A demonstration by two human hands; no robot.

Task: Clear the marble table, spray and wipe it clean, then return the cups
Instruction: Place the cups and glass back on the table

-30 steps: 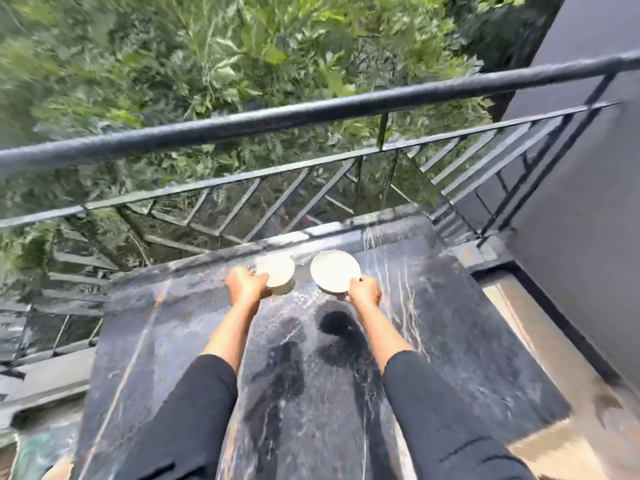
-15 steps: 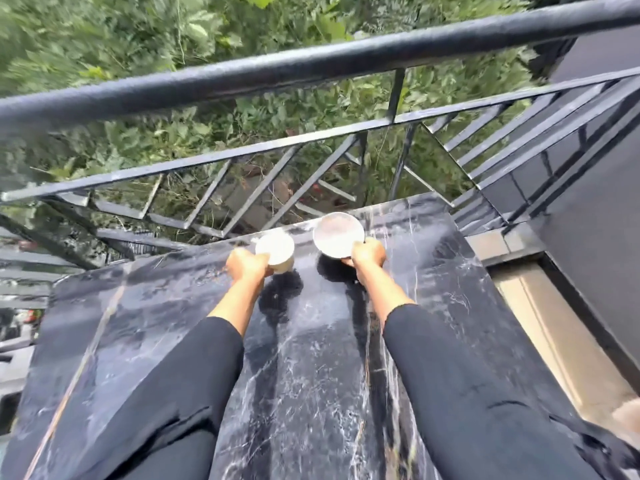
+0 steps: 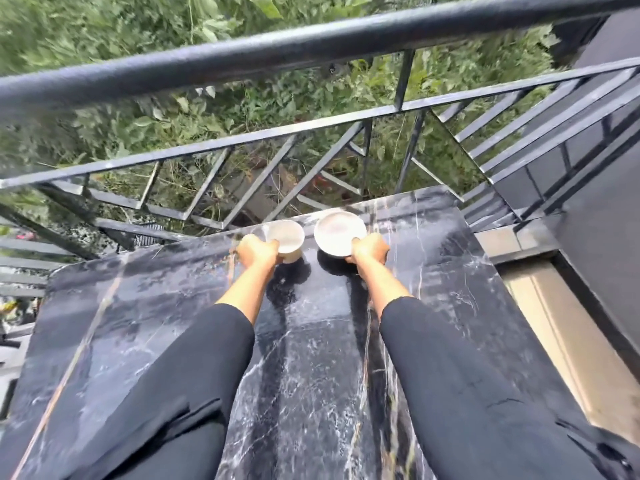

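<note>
— Condition of the surface?
— The marble table (image 3: pixel 138 341) is black, veined white with a few tan lines, and glossy across the top. It stands against the black metal railing (image 3: pixel 311 46), with greenery (image 3: pixel 104 46) beyond.
— And the cups?
— Two, both pale cream, both at the far edge by the railing, just beside each other but apart. The left cup (image 3: pixel 290 237) is the deeper one, upright, plain inside. The right cup (image 3: pixel 337 233) is wider and shallower, tipped so its inside faces me.
— Hands?
— The left hand (image 3: pixel 258 252) is curled round the left cup's near side. The right hand (image 3: pixel 369 249) grips the right cup at its near rim. Black sleeves (image 3: pixel 467 393) cover the forearms.
— Set down or lifted?
— Dark shadows lie under both. The view is blurred there, so I cannot say whether either base touches the marble.
</note>
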